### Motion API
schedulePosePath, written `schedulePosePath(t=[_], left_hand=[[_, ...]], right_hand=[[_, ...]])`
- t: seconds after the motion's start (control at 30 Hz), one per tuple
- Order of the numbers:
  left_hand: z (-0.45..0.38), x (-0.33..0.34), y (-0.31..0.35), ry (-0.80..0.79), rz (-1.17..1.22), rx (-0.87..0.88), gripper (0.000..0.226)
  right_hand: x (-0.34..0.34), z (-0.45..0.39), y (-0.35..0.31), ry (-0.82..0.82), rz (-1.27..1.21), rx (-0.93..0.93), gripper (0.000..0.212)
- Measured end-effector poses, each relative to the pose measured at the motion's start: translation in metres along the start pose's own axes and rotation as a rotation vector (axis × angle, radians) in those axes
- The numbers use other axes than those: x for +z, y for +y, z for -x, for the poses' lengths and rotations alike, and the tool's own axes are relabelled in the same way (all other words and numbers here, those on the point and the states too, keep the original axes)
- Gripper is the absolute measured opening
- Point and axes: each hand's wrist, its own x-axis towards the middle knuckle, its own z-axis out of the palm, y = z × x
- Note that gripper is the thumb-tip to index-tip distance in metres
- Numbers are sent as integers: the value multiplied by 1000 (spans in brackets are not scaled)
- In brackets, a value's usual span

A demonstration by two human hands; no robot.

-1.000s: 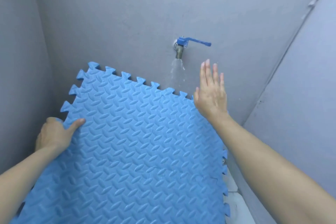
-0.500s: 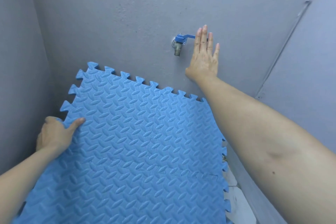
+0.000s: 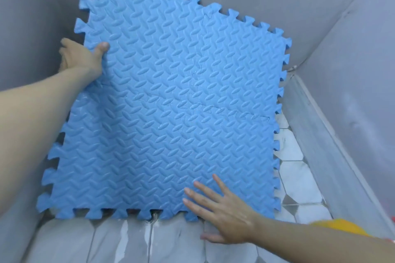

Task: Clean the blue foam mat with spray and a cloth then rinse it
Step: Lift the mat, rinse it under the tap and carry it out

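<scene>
The blue foam mat [image 3: 171, 100], with a raised leaf pattern and puzzle-tooth edges, stands tilted against the grey wall and hides the tap. Its lower edge is just above the tiled floor. My left hand [image 3: 82, 57] grips the mat's upper left edge, thumb on the front, fingers behind it. My right hand [image 3: 222, 209] lies flat with spread, straight fingers on the mat's lower right part near the bottom edge. No spray bottle or cloth is in view.
Grey walls [image 3: 352, 70] close in at the left, back and right. Wet pale hexagon floor tiles [image 3: 295, 173] show at the right and below the mat. A yellow edge [image 3: 339, 225] shows beside my right forearm.
My right hand has left the tap lever and come down onto the mat's lower part. The view has dropped toward the floor; the tap and its water are out of sight.
</scene>
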Motion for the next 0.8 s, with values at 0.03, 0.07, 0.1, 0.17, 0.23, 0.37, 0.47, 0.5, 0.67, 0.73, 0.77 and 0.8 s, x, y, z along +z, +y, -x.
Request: schedulePosePath(t=[0.03, 0.07, 0.1, 0.17, 0.23, 0.37, 0.47, 0.5, 0.67, 0.73, 0.77, 0.8], left_hand=[[0, 2, 0, -8, -4, -7, 102], [0, 3, 1, -15, -7, -13, 101], [0, 3, 1, -20, -6, -19, 101], [0, 1, 2, -21, -7, -22, 101], [1, -3, 3, -26, -17, -10, 102], [0, -7, 1, -57, -29, -5, 103], [3, -10, -2, -98, -35, 27, 102], [4, -9, -3, -106, -40, 60, 99], [41, 9, -19, -147, -352, 320, 101], [72, 19, -40, -124, -566, 696, 97], [90, 23, -53, -139, -635, 931, 96], [110, 28, -66, -183, -672, 1155, 95]], right_hand=[[0, 1, -3, -37, -7, 1, 94], [1, 1, -2, -77, -5, 3, 99], [2, -1, 0, -126, 7, 6, 104], [3, -5, 7, -219, 30, 34, 110], [1, -9, 13, -269, 56, 55, 110], [6, -14, -1, -232, 109, 74, 101], [10, -12, -13, -120, 147, 3, 90], [10, -10, -13, -79, 146, -20, 85], [5, -3, -20, -13, 83, 9, 92], [-1, 0, -20, -61, 62, 37, 97], [-6, 2, -19, -90, 47, 45, 99], [-11, 5, -19, -112, 34, 52, 100]])
